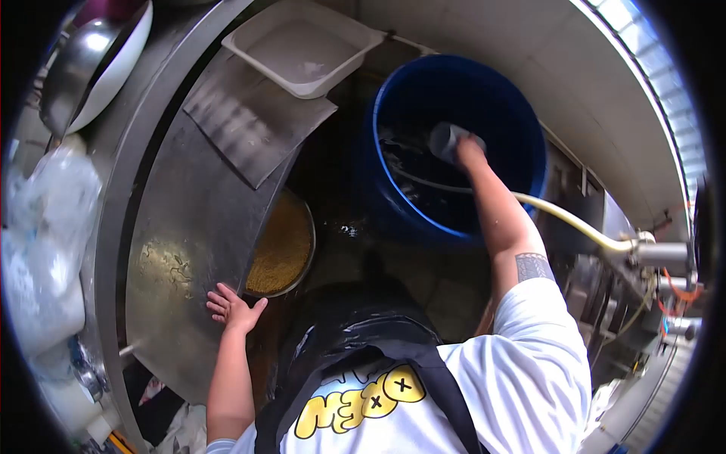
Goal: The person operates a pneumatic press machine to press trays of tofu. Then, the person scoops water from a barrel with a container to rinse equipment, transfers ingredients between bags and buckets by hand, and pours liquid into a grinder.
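Inside a large blue barrel (535,151) at the upper right, my right hand (470,147) is closed on a grey-white scoop-like container (445,141). Dark water (423,163) shows in the barrel below it. My left hand (233,309) rests with spread fingers on the edge of a metal worktop (181,318) and holds nothing. Just beyond that hand, partly under the worktop, sits a round metal bowl (312,240) filled with yellow grains (280,261).
A cream hose (575,219) runs from a pipe fitting (662,257) at the right into the barrel. A white tray (302,87) and a flat metal sheet (253,125) lie at the upper left. Plastic bags (53,227) and metal bowls (94,68) line the far left.
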The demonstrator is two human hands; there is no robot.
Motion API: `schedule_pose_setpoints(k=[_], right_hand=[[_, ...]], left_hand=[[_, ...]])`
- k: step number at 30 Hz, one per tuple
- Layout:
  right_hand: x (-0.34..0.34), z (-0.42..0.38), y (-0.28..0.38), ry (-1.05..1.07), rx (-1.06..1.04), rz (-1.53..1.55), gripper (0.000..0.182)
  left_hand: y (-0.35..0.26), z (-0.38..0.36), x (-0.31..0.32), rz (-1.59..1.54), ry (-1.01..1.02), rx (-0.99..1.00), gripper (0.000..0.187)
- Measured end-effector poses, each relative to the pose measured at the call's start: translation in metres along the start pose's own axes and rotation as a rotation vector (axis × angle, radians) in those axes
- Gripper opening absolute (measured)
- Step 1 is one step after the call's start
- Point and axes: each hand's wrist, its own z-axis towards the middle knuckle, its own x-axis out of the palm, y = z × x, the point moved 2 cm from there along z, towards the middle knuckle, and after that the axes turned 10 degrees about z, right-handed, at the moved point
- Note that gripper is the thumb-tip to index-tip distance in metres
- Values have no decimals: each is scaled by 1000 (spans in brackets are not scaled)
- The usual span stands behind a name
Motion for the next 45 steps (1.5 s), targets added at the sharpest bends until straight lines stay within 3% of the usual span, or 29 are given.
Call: schedule_pose_setpoints(k=[1, 3, 8, 10, 14, 17, 19, 20, 22, 24, 26, 28, 30, 31, 32, 33, 34, 35, 36, 40, 42, 43, 45], right_hand=[[48, 54, -28, 220, 55, -104, 46], [90, 60, -29, 463, 20, -360, 50], [182, 61, -24, 523, 58, -679, 54], [265, 101, -74, 413, 185, -378, 49], [223, 80, 9, 563, 48, -166, 55], [232, 89, 25, 458, -144, 79, 65], [255, 105, 3, 191, -145, 278, 68], [245, 109, 8, 194, -166, 271, 68], [220, 120, 18, 231, 6, 144, 66], [194, 129, 16, 126, 35, 299, 55], [136, 108, 32, 143, 284, 949, 42], [67, 64, 55, 32, 204, 1139, 33], [12, 24, 59, -83, -6, 1175, 30], [-12, 1, 66, -124, -111, 1281, 28], [-37, -24, 74, -159, -214, 1390, 26], [-64, -52, 80, -270, -274, 1290, 28], [-91, -81, 87, -381, -332, 1193, 30], [-115, -114, 95, -417, -424, 1175, 32], [-140, -152, 102, -456, -516, 1155, 34], [-211, -297, 131, -646, -623, 919, 43], [-227, -365, 148, -556, -732, 929, 46], [-230, -394, 154, -537, -771, 920, 42], [-221, -436, 166, -447, -887, 1011, 40]], left_hand=[[-2, 0, 0, -6, -4, 7, 147], [1, 3, 3, -11, -19, 1, 147], [-1, 9, 5, -20, -4, -25, 148], [-3, 11, 6, -9, -36, -17, 147], [-3, 11, 10, -41, -110, -4, 145], [-5, 12, 6, -48, -93, -31, 143], [-2, 11, 9, -49, -104, -6, 142], [-1, 10, 9, -51, -119, 1, 140], [1, 9, 9, -67, -142, 11, 138], [2, 3, 4, -95, -142, 17, 134], [6, 1, 3, -113, -139, 23, 135], [9, -13, -8, -207, -106, 25, 131], [10, -31, -2, -245, -82, 112, 109], [11, -53, 1, -261, -168, 279, 82], [10, -80, -8, -400, -76, 525, 60], [8, -123, -13, -624, 64, 624, 51], [11, -158, -6, -644, 13, 755, 42], [18, -193, 4, -847, 155, 853, 34], [27, -233, 12, -790, -18, 932, 30], [89, -359, 66, -924, -53, 975, 47], [113, -400, 109, -941, -34, 933, 52], [129, -424, 122, -959, -154, 842, 55], [158, -457, 151, -969, -189, 756, 56]])
